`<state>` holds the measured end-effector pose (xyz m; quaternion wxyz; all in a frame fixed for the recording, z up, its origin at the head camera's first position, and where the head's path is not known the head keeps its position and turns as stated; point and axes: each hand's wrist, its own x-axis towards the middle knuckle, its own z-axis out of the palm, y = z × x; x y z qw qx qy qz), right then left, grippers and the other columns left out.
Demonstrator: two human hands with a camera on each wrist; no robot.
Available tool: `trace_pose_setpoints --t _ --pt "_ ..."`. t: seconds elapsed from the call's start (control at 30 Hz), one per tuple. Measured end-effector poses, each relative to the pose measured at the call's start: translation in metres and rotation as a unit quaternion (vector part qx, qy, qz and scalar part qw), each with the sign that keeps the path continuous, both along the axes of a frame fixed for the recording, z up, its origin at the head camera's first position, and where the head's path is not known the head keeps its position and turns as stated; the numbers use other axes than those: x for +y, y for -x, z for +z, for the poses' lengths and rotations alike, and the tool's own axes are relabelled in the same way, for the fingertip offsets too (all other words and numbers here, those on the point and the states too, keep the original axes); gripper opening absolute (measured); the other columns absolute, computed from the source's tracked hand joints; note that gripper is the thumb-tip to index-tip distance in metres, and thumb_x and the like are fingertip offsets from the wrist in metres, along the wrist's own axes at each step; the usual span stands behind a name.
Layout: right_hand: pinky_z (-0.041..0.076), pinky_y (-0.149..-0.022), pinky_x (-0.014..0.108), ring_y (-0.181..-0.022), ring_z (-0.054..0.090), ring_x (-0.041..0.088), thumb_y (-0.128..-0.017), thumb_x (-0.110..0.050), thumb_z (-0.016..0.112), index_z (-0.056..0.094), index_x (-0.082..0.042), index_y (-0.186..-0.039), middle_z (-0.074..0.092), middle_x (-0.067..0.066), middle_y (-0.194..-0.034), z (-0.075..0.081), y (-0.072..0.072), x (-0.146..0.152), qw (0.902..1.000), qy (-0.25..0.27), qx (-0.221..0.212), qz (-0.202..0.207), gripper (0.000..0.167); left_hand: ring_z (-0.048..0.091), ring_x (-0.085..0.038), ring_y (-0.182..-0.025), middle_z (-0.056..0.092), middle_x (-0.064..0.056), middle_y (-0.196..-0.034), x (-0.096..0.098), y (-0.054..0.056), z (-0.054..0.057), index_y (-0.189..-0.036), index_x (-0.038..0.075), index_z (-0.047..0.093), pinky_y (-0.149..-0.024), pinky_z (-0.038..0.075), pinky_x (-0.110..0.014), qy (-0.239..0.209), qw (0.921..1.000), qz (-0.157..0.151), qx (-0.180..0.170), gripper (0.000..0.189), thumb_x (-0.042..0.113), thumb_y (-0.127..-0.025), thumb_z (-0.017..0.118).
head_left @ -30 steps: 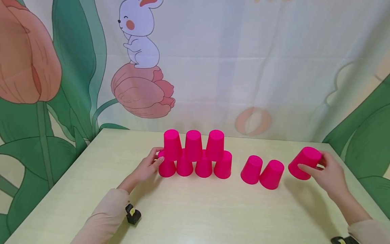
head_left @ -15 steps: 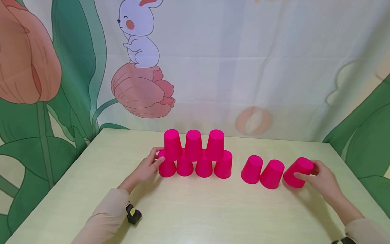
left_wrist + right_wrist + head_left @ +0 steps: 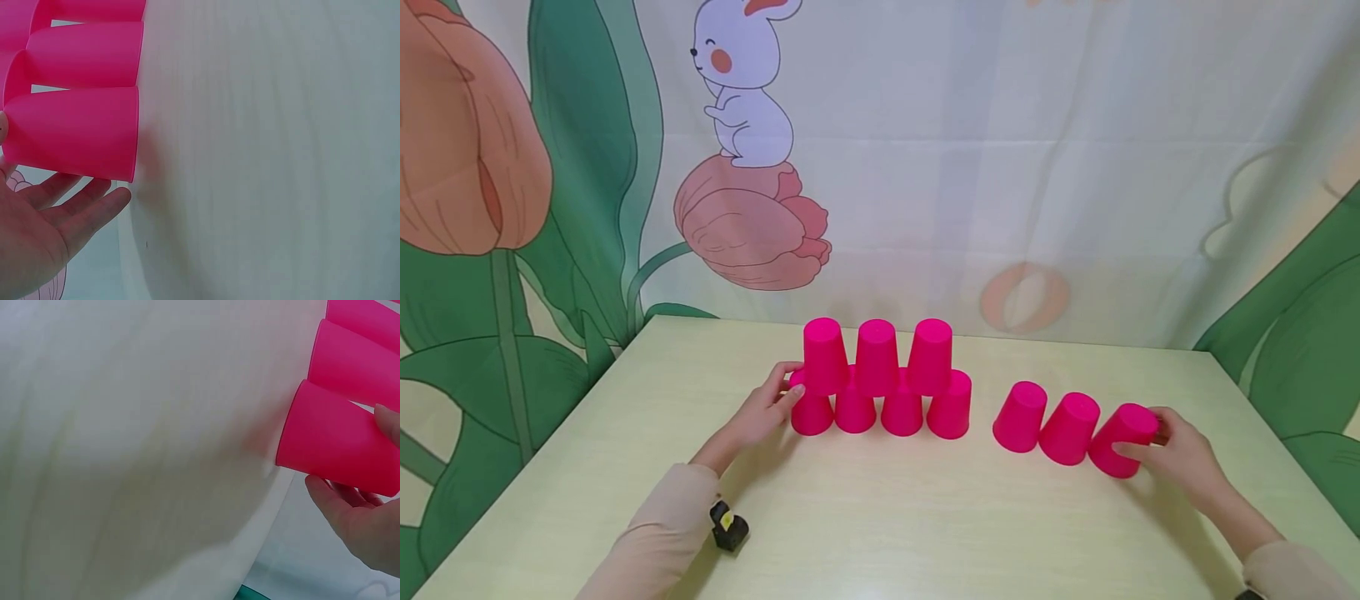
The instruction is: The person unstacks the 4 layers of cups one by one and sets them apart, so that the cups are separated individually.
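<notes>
Upside-down pink cups form two tiers in the head view: a bottom row, with three cups on top, such as the top middle cup. My left hand holds the bottom row's leftmost cup at its upper side, thumb in front; the other fingers extend loosely beside it in the left wrist view. My right hand grips another upside-down cup between thumb and fingers, its rim down at the table. That cup stands beside a middle cup and a further cup, right of the stack.
The pale wooden table ends in front of a printed curtain with a rabbit and tulips. A gap of bare table separates the stack from the three cups at right. A black wrist device sits by the left sleeve.
My right hand has brought its cup down and to the left, from the air to beside the two loose cups. The left hand and the stack have stayed put.
</notes>
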<state>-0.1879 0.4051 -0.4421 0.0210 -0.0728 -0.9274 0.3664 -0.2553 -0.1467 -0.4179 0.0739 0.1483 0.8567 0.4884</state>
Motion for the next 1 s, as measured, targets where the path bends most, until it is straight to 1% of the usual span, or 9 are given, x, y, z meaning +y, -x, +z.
trace_pose_setpoints --t 0.07,0.17,0.4,0.43,0.53,0.63,0.83,0.9,1.0 --pt "0.051 -0.065 0.036 -0.103 0.045 0.043 -0.073 -0.041 0.073 0.029 0.006 -0.13 0.044 0.027 -0.119 0.014 -0.007 -0.01 1.0 0.003 -0.002 0.0 0.086 0.046 -0.036 -0.113 0.043 -0.017 -0.128 0.0 0.0 0.0 -0.135 0.016 0.027 -0.084 0.046 -0.044 0.0 1.0 0.0 0.0 0.044 0.024 -0.096 0.045" --pt "0.051 -0.072 0.045 -0.109 0.042 0.046 -0.077 -0.04 0.07 0.024 0.005 -0.134 0.04 0.029 -0.125 0.034 -0.014 -0.021 1.0 0.004 0.0 -0.005 0.087 0.045 -0.036 -0.114 0.043 -0.017 -0.128 0.0 0.0 0.0 -0.135 0.016 0.027 -0.085 0.046 -0.044 -0.002 1.0 0.0 -0.004 0.044 0.024 -0.096 0.045" --pt "0.041 -0.087 0.051 -0.114 0.038 0.047 -0.084 -0.036 0.063 0.023 0.006 -0.137 0.036 0.031 -0.13 0.065 -0.021 -0.03 0.997 0.011 0.077 -0.003 0.078 0.045 -0.036 -0.114 0.042 -0.016 -0.128 0.0 0.0 0.0 -0.135 0.017 0.027 -0.086 0.046 -0.044 -0.001 1.0 0.004 -0.008 0.044 0.024 -0.096 0.045" --pt "0.044 -0.086 0.044 -0.112 0.042 0.041 -0.084 -0.035 0.064 0.027 0.003 -0.137 0.039 0.027 -0.129 0.065 -0.02 -0.029 0.9959 0.015 0.087 -0.016 0.075 0.044 -0.036 -0.115 0.042 -0.016 -0.129 0.0 0.0 0.0 -0.135 0.017 0.027 -0.086 0.046 -0.044 -0.002 1.0 0.004 -0.007 0.044 0.024 -0.096 0.045" --pt "0.045 -0.087 0.037 -0.111 0.044 0.033 -0.083 -0.033 0.065 0.031 0.0 -0.137 0.041 0.023 -0.128 0.067 -0.019 -0.031 0.9929 0.037 0.109 -0.03 0.071 0.044 -0.037 -0.116 0.042 -0.016 -0.13 0.0 0.0 0.0 -0.135 0.016 0.027 -0.086 0.046 -0.045 -0.004 1.0 0.002 -0.008 0.044 0.024 -0.096 0.045" --pt "0.044 -0.079 0.014 -0.108 0.047 0.024 -0.083 -0.033 0.065 0.035 -0.002 -0.135 0.044 0.019 -0.127 0.073 -0.02 -0.039 0.9905 0.047 0.124 -0.035 0.067 0.044 -0.037 -0.116 0.042 -0.017 -0.13 0.0 0.0 0.0 -0.135 0.016 0.027 -0.086 0.045 -0.045 -0.004 1.0 0.001 -0.005 0.044 0.023 -0.096 0.045" --pt "0.041 -0.069 0.005 -0.093 0.043 -0.006 -0.085 -0.031 0.063 0.035 0.001 -0.135 0.044 0.018 -0.125 0.088 -0.025 -0.059 0.9894 0.051 0.134 -0.025 0.065 0.045 -0.037 -0.115 0.042 -0.017 -0.129 0.0 0.0 0.0 -0.135 0.016 0.027 -0.086 0.046 -0.046 -0.005 1.0 -0.001 -0.001 0.043 0.024 -0.096 0.045" --pt "0.041 -0.069 0.005 -0.096 0.046 0.001 -0.086 -0.031 0.062 0.034 0.0 -0.136 0.043 0.019 -0.127 0.09 -0.026 -0.065 0.9902 0.052 0.127 -0.024 0.065 0.045 -0.036 -0.115 0.042 -0.017 -0.129 0.0 0.0 0.0 -0.135 0.016 0.027 -0.086 0.046 -0.046 -0.006 1.0 -0.002 -0.002 0.043 0.024 -0.096 0.045" --pt "0.041 -0.069 0.006 -0.106 0.048 0.023 -0.087 -0.033 0.06 0.032 -0.001 -0.137 0.041 0.022 -0.13 0.094 -0.025 -0.074 0.9917 0.053 0.116 -0.02 0.066 0.045 -0.036 -0.115 0.042 -0.016 -0.129 0.0 0.0 0.0 -0.134 0.016 0.027 -0.086 0.045 -0.046 -0.008 1.0 -0.002 -0.004 0.044 0.024 -0.096 0.045"
